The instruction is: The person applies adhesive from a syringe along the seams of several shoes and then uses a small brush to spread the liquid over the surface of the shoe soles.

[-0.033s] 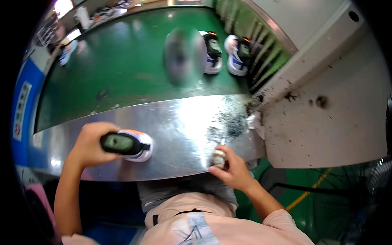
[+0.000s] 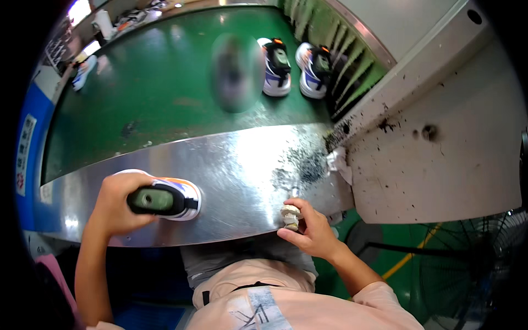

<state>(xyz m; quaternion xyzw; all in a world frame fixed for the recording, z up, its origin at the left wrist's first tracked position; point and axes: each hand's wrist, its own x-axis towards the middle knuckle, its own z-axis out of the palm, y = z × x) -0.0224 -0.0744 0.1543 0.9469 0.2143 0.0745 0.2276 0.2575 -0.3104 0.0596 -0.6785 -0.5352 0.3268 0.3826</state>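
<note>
A wide green belt (image 2: 165, 93) runs across the top of the view, carrying two finished shoes (image 2: 294, 63) near its far right side, well apart from the person. Below it a shiny metal plate (image 2: 242, 165) forms the work surface, speckled with dark grit near its right end, where a crumpled white rag (image 2: 338, 164) lies against a spattered white machine housing (image 2: 440, 143). On the plate's near left part, the left hand (image 2: 118, 203) wraps its fingers around a white, blue and orange shoe (image 2: 176, 198) with a dark green insert in its opening, holding it down on its sole. The right hand (image 2: 313, 234) pinches a small pale brush (image 2: 290, 215) at the plate's front edge, fingers curled tight around it, its head just over the metal. The likely risks: the shoe could skid on the slick plate if the grip loosens, the brush could pick up grit from the dirty patch just beyond it and smear the shoe, or it could slip off the front edge.
</note>
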